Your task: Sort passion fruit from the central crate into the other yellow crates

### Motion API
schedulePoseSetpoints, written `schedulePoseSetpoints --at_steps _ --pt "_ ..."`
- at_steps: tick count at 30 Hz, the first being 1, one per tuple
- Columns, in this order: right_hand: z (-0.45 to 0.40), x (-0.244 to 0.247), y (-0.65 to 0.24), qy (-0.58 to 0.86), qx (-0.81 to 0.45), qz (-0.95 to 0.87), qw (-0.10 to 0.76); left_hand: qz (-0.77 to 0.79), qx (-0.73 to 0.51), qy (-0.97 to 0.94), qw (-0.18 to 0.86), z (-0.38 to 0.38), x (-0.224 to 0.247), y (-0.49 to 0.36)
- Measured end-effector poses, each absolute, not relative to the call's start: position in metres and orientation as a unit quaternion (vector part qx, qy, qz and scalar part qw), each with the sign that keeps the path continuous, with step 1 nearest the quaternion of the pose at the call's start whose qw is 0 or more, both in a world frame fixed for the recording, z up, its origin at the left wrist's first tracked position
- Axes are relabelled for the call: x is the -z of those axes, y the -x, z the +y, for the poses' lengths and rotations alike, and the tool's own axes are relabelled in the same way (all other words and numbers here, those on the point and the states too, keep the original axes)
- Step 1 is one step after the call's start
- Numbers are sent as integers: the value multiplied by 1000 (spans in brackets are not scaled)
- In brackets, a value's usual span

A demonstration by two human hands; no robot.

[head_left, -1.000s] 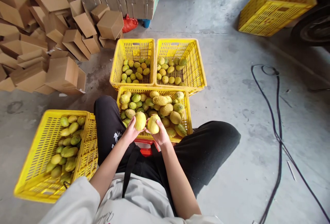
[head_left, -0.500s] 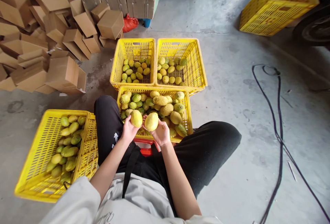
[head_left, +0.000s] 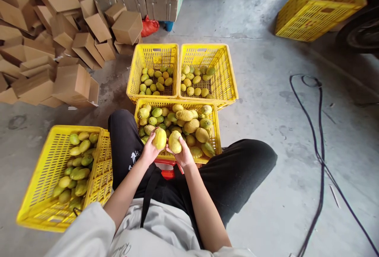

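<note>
My left hand (head_left: 150, 152) holds a yellow fruit (head_left: 159, 138), its thumb and fingers round the side. In my right hand (head_left: 184, 155) is another yellow fruit (head_left: 175, 142), close beside the first. Both are above the near edge of a yellow crate (head_left: 218, 138) full of green and yellow fruit, which stands between my knees. Beyond it are two more yellow crates, the left one (head_left: 130, 71) and the right one (head_left: 232, 75), each with a layer of fruit on the bottom.
At the left stands a yellow crate (head_left: 35, 186) with greenish fruit. Cardboard boxes (head_left: 71, 83) lie heaped at the upper left. Another yellow crate (head_left: 314, 18) is at the upper right, and a black cable (head_left: 322, 146) runs over the floor.
Both fruits have turned a little in my hands and shifted slightly to the right. My right thumb now lies over its fruit.
</note>
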State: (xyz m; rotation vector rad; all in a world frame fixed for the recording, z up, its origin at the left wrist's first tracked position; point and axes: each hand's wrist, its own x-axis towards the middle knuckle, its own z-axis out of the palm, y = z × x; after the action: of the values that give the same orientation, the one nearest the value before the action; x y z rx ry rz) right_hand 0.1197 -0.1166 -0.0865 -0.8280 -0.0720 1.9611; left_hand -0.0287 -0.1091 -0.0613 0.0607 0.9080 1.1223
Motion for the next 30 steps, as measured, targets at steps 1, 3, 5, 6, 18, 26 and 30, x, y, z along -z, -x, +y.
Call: schedulePoseSetpoints --at_steps 1,3,5,6,18,26,30 --pt "-116 85 -120 336 -808 -21 484 411 -515 -13 752 -109 59 29" --pt "-115 82 -122 323 -808 2 493 398 -519 9 757 -108 55 29" --pt "-114 78 -124 304 -806 19 507 385 -524 18 760 -107 51 29" --pt "-113 77 -125 295 -807 21 512 381 -527 19 760 -106 49 29" --pt "-118 82 -118 331 -789 -55 514 421 -515 -53 745 -111 61 29" --pt "-116 84 -120 325 -798 -52 504 403 -504 -52 762 -110 61 29" --pt "-115 83 -120 306 -810 -30 500 400 -508 -20 763 -108 58 28"
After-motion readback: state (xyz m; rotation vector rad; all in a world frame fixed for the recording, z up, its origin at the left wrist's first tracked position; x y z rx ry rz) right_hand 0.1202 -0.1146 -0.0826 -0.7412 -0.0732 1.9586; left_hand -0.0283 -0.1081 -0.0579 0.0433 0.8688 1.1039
